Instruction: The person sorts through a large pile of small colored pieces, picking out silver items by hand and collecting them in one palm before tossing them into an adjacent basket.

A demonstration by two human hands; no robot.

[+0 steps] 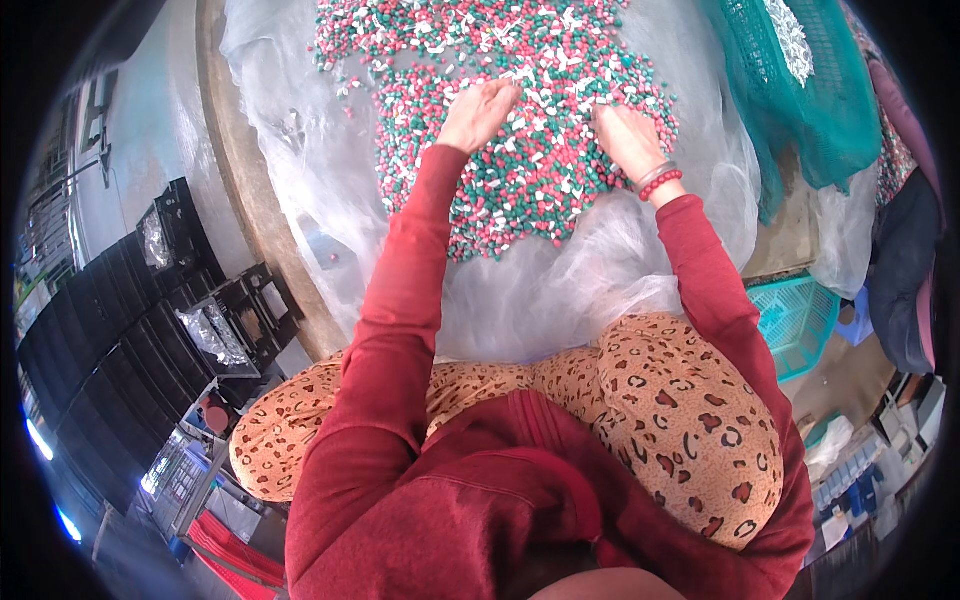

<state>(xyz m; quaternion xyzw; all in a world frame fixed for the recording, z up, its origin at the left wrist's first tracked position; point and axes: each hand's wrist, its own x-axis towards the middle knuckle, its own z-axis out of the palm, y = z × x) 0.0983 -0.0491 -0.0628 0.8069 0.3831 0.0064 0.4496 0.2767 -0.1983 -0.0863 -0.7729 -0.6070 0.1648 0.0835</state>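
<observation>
A wide spread of small rounded pieces (540,185) in pink-red, dark green and white lies before me on a clear plastic sheet (470,310); their kind I cannot tell. My left hand (479,115) rests over the middle of the spread, its fingers bent and pressed together, pointing right. To the right, my right hand (629,140) is curled down among the pieces, with a red bead bracelet at its wrist. Both hands look closed. Their fingertips are partly hidden, and anything pinched in them is too small to make out.
Green netting (800,110) with white pieces in it lies at the far right. Below it stands a turquoise plastic basket (795,320). Black crates (90,320) line the left side, beyond the sheet's edge. Another person's dark-clothed leg (900,270) shows at the right rim.
</observation>
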